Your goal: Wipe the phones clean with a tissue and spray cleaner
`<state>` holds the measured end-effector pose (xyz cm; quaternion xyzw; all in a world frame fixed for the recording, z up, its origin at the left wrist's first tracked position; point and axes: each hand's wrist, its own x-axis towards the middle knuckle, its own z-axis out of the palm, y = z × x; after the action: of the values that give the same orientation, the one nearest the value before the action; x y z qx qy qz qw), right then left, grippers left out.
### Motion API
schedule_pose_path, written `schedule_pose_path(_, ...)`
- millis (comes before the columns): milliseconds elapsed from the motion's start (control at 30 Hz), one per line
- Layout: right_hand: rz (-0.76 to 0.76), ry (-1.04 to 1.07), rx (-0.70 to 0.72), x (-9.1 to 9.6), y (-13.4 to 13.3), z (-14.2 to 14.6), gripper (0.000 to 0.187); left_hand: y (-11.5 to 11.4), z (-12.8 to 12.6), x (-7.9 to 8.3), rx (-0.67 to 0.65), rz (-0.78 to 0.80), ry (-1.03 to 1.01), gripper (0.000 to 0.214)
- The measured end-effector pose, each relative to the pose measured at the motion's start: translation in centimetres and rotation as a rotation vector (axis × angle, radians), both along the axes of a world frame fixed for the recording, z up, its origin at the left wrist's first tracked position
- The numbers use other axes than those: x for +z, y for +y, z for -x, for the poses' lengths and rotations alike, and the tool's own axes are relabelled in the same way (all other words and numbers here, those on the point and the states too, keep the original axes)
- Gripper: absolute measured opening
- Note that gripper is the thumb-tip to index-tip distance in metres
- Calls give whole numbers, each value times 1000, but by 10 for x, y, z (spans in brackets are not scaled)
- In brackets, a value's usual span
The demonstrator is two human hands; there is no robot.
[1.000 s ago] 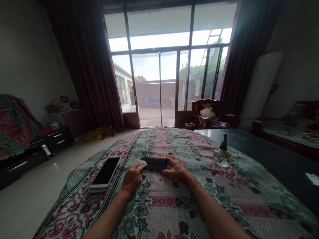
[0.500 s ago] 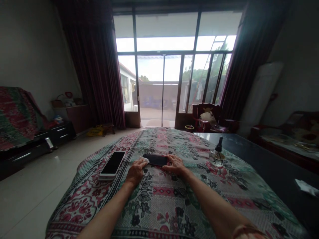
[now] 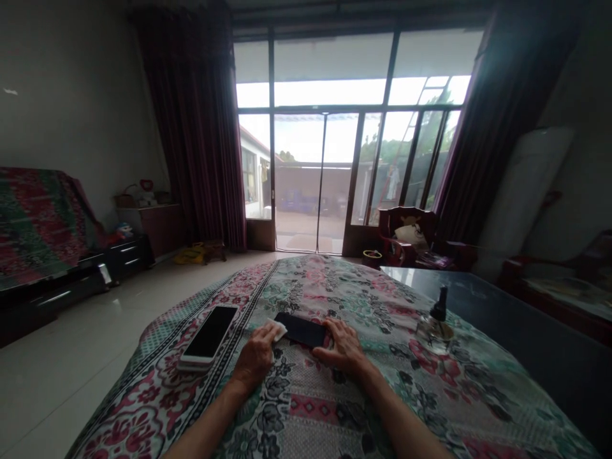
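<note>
A dark smartphone (image 3: 302, 329) lies on the flowered tablecloth (image 3: 313, 382) in front of me. At its left end my left hand (image 3: 255, 354) is closed on a small white wipe (image 3: 280, 330), which touches the phone's edge. My right hand (image 3: 343, 347) grips the phone's right end, thumb on the near side and fingers on the far side. To the left lies a white-framed phone (image 3: 211, 333) with a black screen, resting on another flat white item whose kind I cannot make out. Right of my hands stands a clear bottle (image 3: 434, 331) with a black spray top.
A dark glossy table (image 3: 482, 306) adjoins the cloth on the right. Beyond it are a wooden armchair (image 3: 406, 236) and a bench with things on it. A glazed door (image 3: 315, 185) stands ahead between purple curtains. A low black cabinet (image 3: 129, 255) is at the left.
My view has tilted up and turned slightly left. The dark phone now lies more slanted, its right end nearer me. Both hands keep their places at its ends.
</note>
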<state>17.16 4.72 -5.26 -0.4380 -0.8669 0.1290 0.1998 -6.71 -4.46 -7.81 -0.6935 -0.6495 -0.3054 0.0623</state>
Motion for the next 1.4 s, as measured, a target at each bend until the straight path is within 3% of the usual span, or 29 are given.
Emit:
schedule_pose_path(167,-5,15,-7,-1,-1,-1,70,2,5,0,-42,10,34,44)
schedule_pose_path(300,16,24,-13,1,-1,0,70,12,0,12,-19,113,31,50)
schedule_pose_path(500,16,58,-25,1,0,1,68,44,-45,27,-57,151,-6,38)
schedule_pose_path(633,-4,85,-32,-4,1,1,66,51,-80,22,-144,152,-6,34)
schedule_pose_path(767,-8,103,-68,-7,2,2,64,49,-94,17,-259,142,-31,36)
schedule_pose_path(933,-13,93,-57,-9,4,1,65,54,-78,20,-297,136,-71,36)
schedule_pose_path(1067,-4,97,-47,-7,2,0,68,61,-49,21,-114,143,-88,42)
schedule_pose_path(1200,-8,106,-46,-5,1,0,67,60,-25,22,-17,130,-101,44)
schedule_pose_path(1400,-8,101,-38,-8,5,0,66,55,-23,21,81,147,-100,42)
